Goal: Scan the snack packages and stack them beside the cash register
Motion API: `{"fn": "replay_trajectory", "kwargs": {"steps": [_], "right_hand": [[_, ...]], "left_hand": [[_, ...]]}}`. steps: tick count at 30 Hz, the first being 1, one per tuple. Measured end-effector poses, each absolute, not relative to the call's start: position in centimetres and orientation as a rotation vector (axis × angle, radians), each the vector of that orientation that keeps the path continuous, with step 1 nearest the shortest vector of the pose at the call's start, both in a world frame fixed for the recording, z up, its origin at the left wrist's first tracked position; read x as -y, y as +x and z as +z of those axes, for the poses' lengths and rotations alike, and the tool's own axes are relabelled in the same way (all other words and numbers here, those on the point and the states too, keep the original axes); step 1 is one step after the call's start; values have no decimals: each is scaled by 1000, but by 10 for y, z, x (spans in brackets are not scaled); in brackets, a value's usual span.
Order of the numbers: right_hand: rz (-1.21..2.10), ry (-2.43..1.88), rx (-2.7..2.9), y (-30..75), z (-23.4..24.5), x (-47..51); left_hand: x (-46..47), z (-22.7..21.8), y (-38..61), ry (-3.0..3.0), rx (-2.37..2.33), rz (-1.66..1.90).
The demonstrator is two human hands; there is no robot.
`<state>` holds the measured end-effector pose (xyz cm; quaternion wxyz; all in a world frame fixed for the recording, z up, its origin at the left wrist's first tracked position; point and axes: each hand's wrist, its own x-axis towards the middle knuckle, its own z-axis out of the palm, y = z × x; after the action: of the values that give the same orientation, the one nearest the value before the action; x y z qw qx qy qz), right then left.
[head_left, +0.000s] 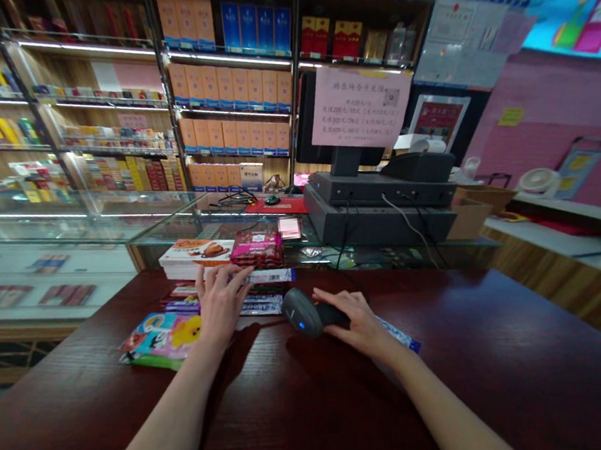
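My right hand is closed around the handle of a dark barcode scanner that rests low over the dark red counter, its head pointing left. A blue-and-white wrapper lies under that hand. My left hand has its fingers spread flat on a pile of snack packs, touching long blue-white packets beside a magenta packet and a white-orange box. A colourful cartoon bag lies just left of my wrist.
A black cash register with a pink paper notice stands behind the counter. Glass display cases run to the left. Shelves of boxed goods fill the back wall. A pink wall is at right.
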<state>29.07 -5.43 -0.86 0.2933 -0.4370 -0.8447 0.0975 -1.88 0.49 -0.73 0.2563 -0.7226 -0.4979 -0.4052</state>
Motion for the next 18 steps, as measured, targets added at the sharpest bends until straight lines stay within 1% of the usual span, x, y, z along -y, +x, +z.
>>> {"fn": "replay_trajectory", "kwargs": {"steps": [18], "right_hand": [[527, -1191, 2138, 304, 0, 61]], "left_hand": [[-9, -12, -18, -1895, 1345, -1109]]}}
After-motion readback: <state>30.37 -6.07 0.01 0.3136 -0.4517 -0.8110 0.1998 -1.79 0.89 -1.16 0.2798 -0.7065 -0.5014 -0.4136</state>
